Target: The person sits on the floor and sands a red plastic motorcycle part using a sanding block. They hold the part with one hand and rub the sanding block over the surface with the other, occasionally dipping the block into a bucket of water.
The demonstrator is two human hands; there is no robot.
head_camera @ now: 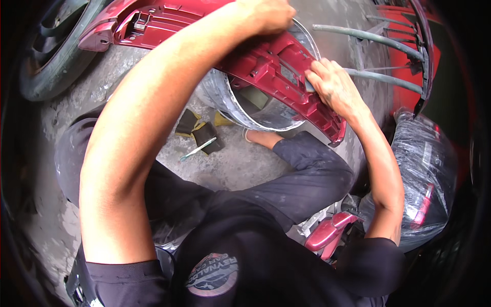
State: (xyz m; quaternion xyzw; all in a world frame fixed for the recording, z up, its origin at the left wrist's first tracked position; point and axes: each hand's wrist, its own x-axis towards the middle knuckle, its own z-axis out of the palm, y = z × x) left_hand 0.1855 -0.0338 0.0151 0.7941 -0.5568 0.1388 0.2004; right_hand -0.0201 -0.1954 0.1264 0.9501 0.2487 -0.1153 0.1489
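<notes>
A glossy red plastic car panel [261,65], likely a bumper part, lies with its ribbed inner side up across a round, grey-stained tub [245,103]. My left hand [270,17] is curled at the panel's far edge, its fingertips hidden, and my left forearm crosses over the panel. Near the panel's right end, my right hand [332,86] presses a small grey pad [308,85] against the ribbed surface. Dark pads with yellow edges [205,134] lie on the concrete floor before me. A toothbrush [198,149] rests across one of them.
A wheel with a tyre [61,73] stands at upper left. Metal tubes of a stand [368,34] jut in from the right, in front of red bodywork [402,50]. A plastic-wrapped bundle [422,184] and a red mirror-like car part [326,234] lie by my right arm.
</notes>
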